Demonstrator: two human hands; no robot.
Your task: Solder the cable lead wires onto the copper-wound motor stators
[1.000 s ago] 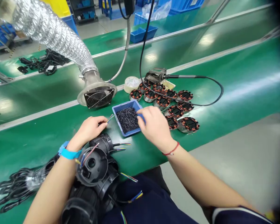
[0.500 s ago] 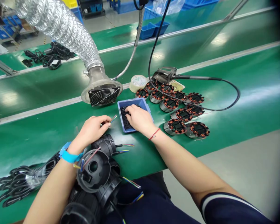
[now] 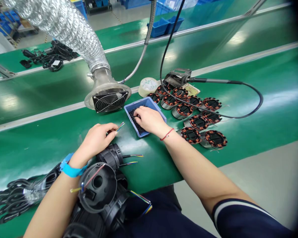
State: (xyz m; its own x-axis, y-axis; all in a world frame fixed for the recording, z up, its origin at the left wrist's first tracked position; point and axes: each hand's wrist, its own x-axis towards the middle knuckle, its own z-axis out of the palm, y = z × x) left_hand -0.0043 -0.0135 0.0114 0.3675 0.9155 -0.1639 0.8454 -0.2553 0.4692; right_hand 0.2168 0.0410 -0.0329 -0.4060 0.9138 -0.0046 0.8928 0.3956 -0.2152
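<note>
Between the thumb and fingers of my left hand [image 3: 99, 138] is a bunch of thin coloured wires [image 3: 120, 126], their ends pointing up and right. My right hand [image 3: 149, 119] reaches into a blue plastic bin [image 3: 143, 135] of small black parts [image 3: 134, 116]. Its fingertips are down among these parts, so I cannot tell whether they grip one. Black plastic motor housings [image 3: 98, 186] are piled below my left hand, with coloured wire ends sticking out of them.
Several stators with copper windings [image 3: 183, 110] stand right of the bin. Behind them are a roll of clear tape [image 3: 148, 86] and a black cable [image 3: 259, 96]. A fan [image 3: 110, 101] on a foil duct hangs ahead. Bundled black cords [image 3: 22, 195] lie at left.
The view has shifted slightly. The bin has turned a little, and my right hand stays in it, its fingers shifted among the black parts. My left hand keeps its pinch on the wires.
</note>
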